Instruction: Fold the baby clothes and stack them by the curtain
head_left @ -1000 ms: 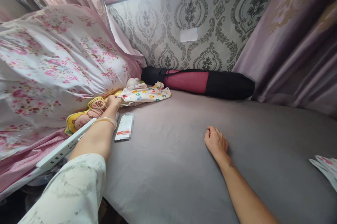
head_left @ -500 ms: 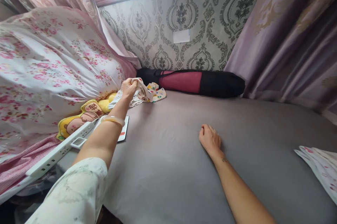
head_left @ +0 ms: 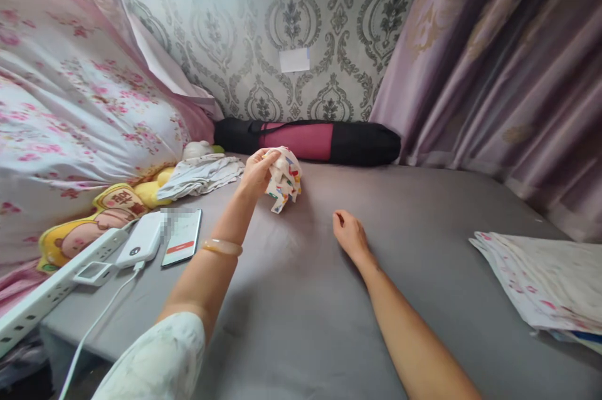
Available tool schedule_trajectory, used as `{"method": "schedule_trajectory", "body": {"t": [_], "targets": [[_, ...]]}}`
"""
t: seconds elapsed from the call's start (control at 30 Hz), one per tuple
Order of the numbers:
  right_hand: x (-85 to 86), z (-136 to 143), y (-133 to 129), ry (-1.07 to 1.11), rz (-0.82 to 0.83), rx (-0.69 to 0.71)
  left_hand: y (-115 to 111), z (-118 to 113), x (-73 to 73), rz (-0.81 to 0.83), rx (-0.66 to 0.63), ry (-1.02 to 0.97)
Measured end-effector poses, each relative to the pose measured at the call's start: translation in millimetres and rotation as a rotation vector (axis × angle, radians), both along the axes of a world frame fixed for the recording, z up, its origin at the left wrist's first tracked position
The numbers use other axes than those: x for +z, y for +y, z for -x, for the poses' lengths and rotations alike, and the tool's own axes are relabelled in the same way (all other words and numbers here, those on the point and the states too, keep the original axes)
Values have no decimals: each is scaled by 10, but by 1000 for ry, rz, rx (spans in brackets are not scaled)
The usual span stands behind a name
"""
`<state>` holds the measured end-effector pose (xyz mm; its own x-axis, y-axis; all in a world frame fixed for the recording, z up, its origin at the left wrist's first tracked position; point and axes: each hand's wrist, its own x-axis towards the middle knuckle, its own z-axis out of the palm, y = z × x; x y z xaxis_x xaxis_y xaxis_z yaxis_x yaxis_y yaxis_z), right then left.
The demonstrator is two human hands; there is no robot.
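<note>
My left hand (head_left: 261, 169) is closed on a bunched white cloth with a colourful print (head_left: 285, 180), pinching it near the top so its folds hang down. The cloth is crumpled, so I cannot tell its exact kind. My right hand (head_left: 350, 234) is by the grey sheet (head_left: 301, 300), its fingers curled into a loose fist with nothing showing in it. Left of the held cloth lies a crumpled pale cloth (head_left: 202, 175). A folded stack of white printed cloth (head_left: 540, 274) sits at the right.
On the left are a phone (head_left: 182, 238), a white power bank (head_left: 142, 240) with a cable, a power strip (head_left: 61, 281) and a yellow plush toy (head_left: 84, 231). A black and red long bag (head_left: 301, 142) lies along the wall. Curtains (head_left: 451, 61) hang at the right.
My left hand has lifted the printed cloth away from the pale cloth and brought it right and nearer. My right hand stays low, its fingers more curled. The view has turned right.
</note>
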<state>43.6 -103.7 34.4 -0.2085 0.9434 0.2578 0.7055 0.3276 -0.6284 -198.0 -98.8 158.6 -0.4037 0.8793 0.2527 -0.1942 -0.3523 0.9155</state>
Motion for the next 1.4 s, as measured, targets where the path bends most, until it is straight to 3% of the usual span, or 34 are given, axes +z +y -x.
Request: {"method": "schedule_trajectory", "body": {"t": [0.13, 0.27, 0.4, 0.57, 0.67, 0.8, 0.93, 1.03, 1.13, 1.23, 1.33, 1.4], "targets": [[30, 32, 49, 274, -176, 94, -158, -372, -15, 58, -176, -82], [73, 41, 59, 337, -271, 188, -269, -585, -4, 121, -363, -71], [70, 37, 71, 373, -256, 236, -365, -695, 57, 168, -505, -51], [155, -44, 123, 411, -151, 314, -444, -706, 146, 220, -545, -36], [351, -220, 160, 457, -70, 215, -450, -618, 168, 243, -503, -41], [762, -548, 120, 479, -58, 54, -428, -478, 129, 289, -491, -32], [1167, -792, -56, 479, -76, 78, -380, -427, 43, 315, -464, -26], [1318, -893, -148, 616, 93, 132, -335, -456, -9, 309, -416, -29], [1253, -985, -92, 706, 341, 110, -283, -537, -63, 327, -440, -11], [1009, -1115, 82, 552, 496, 22, -219, -662, -161, 382, -449, -15], [768, -1268, 240, 283, 451, -132, -148, -790, -296, 444, -425, -30], [721, -1352, 275, 84, 355, -245, -109, -845, -372, 475, -415, -32]]}}
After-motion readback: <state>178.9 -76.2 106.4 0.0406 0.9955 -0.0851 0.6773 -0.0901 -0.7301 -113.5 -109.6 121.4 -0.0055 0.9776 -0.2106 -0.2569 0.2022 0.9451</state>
